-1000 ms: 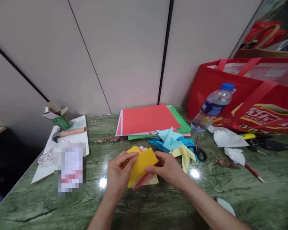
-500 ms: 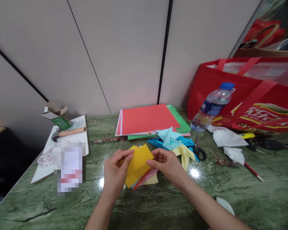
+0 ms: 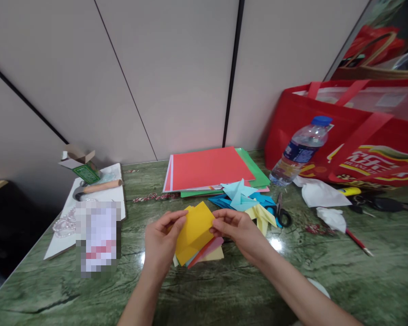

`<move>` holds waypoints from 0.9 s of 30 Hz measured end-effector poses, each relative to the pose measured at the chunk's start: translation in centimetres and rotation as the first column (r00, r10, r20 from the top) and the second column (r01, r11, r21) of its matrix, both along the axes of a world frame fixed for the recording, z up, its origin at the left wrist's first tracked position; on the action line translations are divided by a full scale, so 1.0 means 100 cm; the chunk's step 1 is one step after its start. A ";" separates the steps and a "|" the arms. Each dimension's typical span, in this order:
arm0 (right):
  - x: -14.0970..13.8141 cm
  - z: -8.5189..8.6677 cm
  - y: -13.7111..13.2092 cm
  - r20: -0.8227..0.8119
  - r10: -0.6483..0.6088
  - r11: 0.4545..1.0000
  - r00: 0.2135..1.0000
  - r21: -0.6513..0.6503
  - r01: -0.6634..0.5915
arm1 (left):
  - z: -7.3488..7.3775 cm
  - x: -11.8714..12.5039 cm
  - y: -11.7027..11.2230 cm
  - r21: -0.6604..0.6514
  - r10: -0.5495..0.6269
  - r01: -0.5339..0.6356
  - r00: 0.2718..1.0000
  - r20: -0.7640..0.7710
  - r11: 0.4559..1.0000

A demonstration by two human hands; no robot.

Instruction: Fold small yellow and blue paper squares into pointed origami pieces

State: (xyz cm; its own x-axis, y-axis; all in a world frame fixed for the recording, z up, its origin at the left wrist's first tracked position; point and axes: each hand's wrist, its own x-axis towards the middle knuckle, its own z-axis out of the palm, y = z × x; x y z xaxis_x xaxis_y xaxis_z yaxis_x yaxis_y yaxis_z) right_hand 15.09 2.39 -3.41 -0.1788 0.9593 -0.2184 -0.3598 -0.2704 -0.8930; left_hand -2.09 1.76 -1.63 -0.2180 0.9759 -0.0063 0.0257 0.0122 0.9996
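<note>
Yellow paper [image 3: 194, 233] is held up in front of me, tilted, with a second yellow layer showing behind its upper left edge. My left hand [image 3: 163, 242] pinches its left side between thumb and fingers. At its right edge, the thumb and fingers of my right hand [image 3: 236, 231] are closed on it. Below and partly hidden by it are small coloured sheets [image 3: 211, 252], among them pink, orange and cream ones. Just beyond my right hand lie folded paper shapes in light blue [image 3: 238, 195], darker blue and pale yellow [image 3: 261, 216].
Black-handled scissors [image 3: 284, 217] lie right of the folded shapes. Larger coloured sheets [image 3: 211, 170] are stacked against the wall. A water bottle [image 3: 299, 151] and a red bag [image 3: 357, 136] stand at the right. At the left, a white board [image 3: 117, 199] holds a small green box [image 3: 86, 172].
Both hands have shifted slightly left with the yellow paper, which has turned a little. My right hand's fingers are closer together at its edge. The other objects stay in place.
</note>
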 end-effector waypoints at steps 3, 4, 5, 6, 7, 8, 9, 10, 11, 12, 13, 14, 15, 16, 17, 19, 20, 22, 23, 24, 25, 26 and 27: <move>0.001 0.000 0.000 -0.027 0.026 1.000 0.999 -0.016 -0.026 | -0.001 0.000 0.000 -0.014 0.004 -0.004 1.000 0.021 1.000; 0.001 0.000 0.001 -0.023 0.024 1.000 0.999 -0.016 -0.025 | -0.001 0.000 0.000 -0.010 0.007 -0.006 1.000 0.012 1.000; 0.000 -0.001 0.001 -0.012 0.018 1.000 1.000 -0.011 -0.018 | 0.000 0.000 0.000 -0.003 0.010 -0.010 1.000 -0.004 1.000; -0.001 -0.001 0.001 0.007 0.006 1.000 1.000 -0.001 -0.006 | 0.000 0.000 0.000 0.006 0.012 -0.012 1.000 -0.028 1.000; -0.001 -0.001 0.001 0.026 -0.003 1.000 1.000 0.015 0.003 | 0.001 0.000 0.000 0.019 0.014 -0.013 0.998 -0.062 1.000; -0.002 -0.002 0.001 0.041 -0.007 0.999 0.999 0.033 0.005 | 0.002 0.001 0.000 0.036 0.013 -0.009 0.995 -0.102 0.999; -0.003 -0.003 0.001 0.050 0.006 0.999 0.999 0.052 -0.008 | 0.003 0.001 0.000 0.052 0.006 0.001 0.989 -0.148 0.999; -0.004 -0.003 0.000 0.054 0.033 0.997 0.998 0.069 -0.037 | 0.004 0.001 -0.001 0.065 -0.006 0.019 0.981 -0.195 0.998; -0.004 -0.004 0.000 0.059 0.071 0.994 0.996 0.085 -0.076 | 0.005 0.002 -0.001 0.072 -0.020 0.038 0.972 -0.236 0.997; -0.005 -0.005 -0.001 0.069 0.111 0.988 0.991 0.100 -0.117 | 0.006 0.002 -0.002 0.074 -0.034 0.055 0.963 -0.267 0.996; -0.005 -0.006 -0.002 0.090 0.146 0.981 0.985 0.114 -0.156 | 0.006 0.003 -0.003 0.070 -0.044 0.066 0.957 -0.287 0.995; -0.005 -0.006 -0.003 0.122 0.168 0.975 0.978 0.128 -0.184 | 0.007 0.004 -0.003 0.060 -0.056 0.076 0.954 -0.294 0.995; -0.006 -0.006 -0.003 0.152 0.180 0.970 0.972 0.137 -0.201 | 0.007 0.005 -0.004 0.048 -0.066 0.083 0.957 -0.282 0.995; -0.006 -0.006 -0.004 0.174 0.181 0.968 0.968 0.141 -0.206 | 0.008 0.006 -0.005 0.033 -0.076 0.087 0.966 -0.247 0.996; -0.006 -0.006 -0.004 0.182 0.174 0.970 0.968 0.139 -0.200 | 0.009 0.007 -0.005 0.023 -0.082 0.088 0.978 -0.190 0.996; -0.006 -0.004 -0.004 0.152 0.133 0.980 0.979 0.124 -0.153 | 0.010 0.009 -0.006 0.008 -0.083 0.084 0.996 -0.037 0.996; -0.006 -0.004 -0.004 0.128 0.103 0.987 0.986 0.114 -0.117 | 0.010 0.010 -0.006 -0.004 -0.088 0.088 0.996 0.034 0.996; -0.006 -0.003 -0.002 0.101 0.032 0.994 0.994 0.103 -0.042 | 0.009 0.012 -0.006 -0.039 -0.129 0.133 0.987 0.097 0.990; -0.005 -0.003 -0.002 0.102 0.001 0.994 0.995 0.104 -0.011 | 0.008 0.013 -0.006 -0.070 -0.160 0.166 0.983 0.087 0.984; -0.005 -0.003 -0.001 0.111 -0.022 0.994 0.994 0.112 0.010 | 0.007 0.015 -0.007 -0.104 -0.192 0.198 0.979 0.061 0.975; -0.005 -0.003 -0.001 0.126 -0.036 0.992 0.991 0.125 0.020 | 0.005 0.016 -0.007 -0.140 -0.206 0.208 0.978 0.028 0.968; -0.005 -0.004 -0.001 0.141 -0.043 0.990 0.989 0.141 0.023 | 0.004 0.018 -0.007 -0.164 -0.208 0.206 0.978 0.004 0.965; -0.005 -0.004 -0.001 0.156 -0.042 0.987 0.987 0.159 0.016 | 0.003 0.019 -0.008 -0.182 -0.204 0.198 0.979 -0.012 0.963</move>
State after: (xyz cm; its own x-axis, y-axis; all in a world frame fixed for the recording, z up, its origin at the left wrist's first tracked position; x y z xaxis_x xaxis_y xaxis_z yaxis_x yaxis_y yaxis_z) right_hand 14.61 2.30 -3.81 -0.1255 0.9882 -0.0881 -0.2159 -0.1139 -0.9698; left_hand -0.19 0.99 -1.30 -0.0202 0.9832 -0.1813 0.0765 0.1823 0.9803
